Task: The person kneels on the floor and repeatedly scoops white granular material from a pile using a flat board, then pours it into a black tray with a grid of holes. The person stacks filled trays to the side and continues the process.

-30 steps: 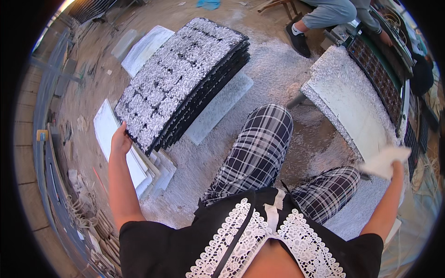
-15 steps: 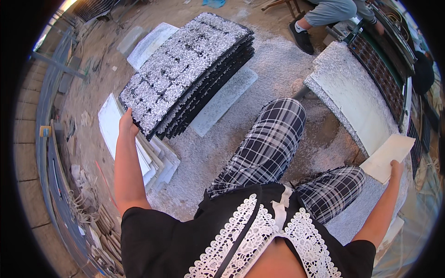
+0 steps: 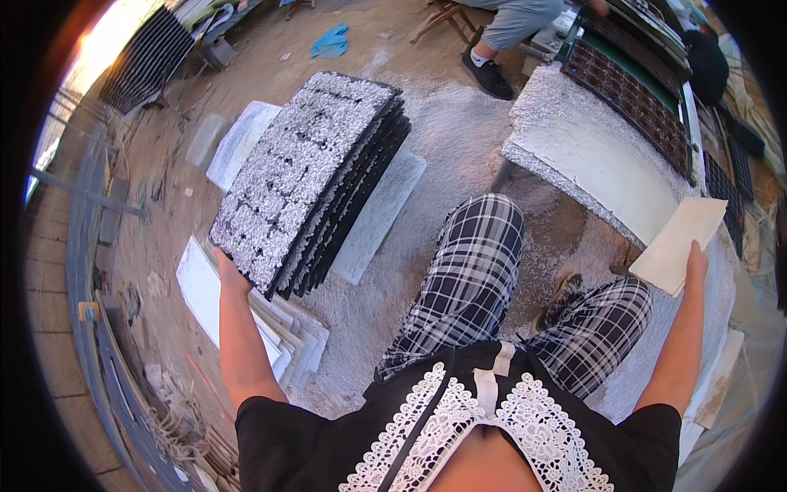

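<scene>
To my left stands a stack of black seedling trays (image 3: 365,189), the top one (image 3: 307,148) filled and covered with white granules. My left hand (image 3: 233,272) is at the near left corner of the top tray, its fingers partly hidden by the rim; I cannot tell whether it grips or only touches. In my right hand (image 3: 696,266) is a flat cream board (image 3: 680,244), held by its near edge and tilted. It is at the near right end of a table (image 3: 594,168) strewn with the same granules. A tray with dark soil (image 3: 627,98) lies along that table's far right side.
White boards (image 3: 283,336) lie stacked near my left arm. Pale slabs (image 3: 385,213) show beside and under the tray stack. A seated person's leg and black shoe (image 3: 489,78) are beyond the table. More black trays (image 3: 147,61) stand at the far left. Granules cover the ground (image 3: 443,123).
The view has shifted, so the stack and table sit differently in the picture. My left hand stays at the tray corner; my right hand still holds the board by the table.
</scene>
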Demonstrator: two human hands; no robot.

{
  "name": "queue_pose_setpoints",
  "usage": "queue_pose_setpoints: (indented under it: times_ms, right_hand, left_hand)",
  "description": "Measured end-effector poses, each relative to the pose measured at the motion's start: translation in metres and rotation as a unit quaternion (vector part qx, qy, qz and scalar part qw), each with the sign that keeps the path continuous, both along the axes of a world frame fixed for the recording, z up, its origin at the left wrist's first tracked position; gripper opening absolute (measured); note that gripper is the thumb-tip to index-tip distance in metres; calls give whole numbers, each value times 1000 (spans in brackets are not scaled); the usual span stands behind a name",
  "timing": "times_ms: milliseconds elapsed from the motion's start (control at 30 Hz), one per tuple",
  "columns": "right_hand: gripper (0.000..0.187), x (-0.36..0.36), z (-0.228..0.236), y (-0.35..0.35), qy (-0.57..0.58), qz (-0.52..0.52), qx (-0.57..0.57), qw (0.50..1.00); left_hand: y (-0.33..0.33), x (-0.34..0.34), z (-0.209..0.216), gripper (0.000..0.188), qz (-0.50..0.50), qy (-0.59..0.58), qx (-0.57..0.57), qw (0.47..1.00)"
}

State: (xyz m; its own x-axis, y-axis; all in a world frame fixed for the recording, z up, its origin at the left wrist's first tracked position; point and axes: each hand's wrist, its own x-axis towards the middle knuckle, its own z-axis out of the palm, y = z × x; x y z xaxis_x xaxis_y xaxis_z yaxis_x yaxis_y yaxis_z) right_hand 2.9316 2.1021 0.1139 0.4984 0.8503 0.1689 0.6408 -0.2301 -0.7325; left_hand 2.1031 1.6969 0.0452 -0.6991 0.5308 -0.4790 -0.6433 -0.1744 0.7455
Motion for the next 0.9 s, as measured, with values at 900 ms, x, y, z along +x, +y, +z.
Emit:
queue_pose_setpoints:
  times_ms: [900]
  right_hand:
    - [71, 24, -309, -351, 382, -610, 66, 691]
  left_hand:
    - [512, 447, 82, 36, -554, 179, -59, 811]
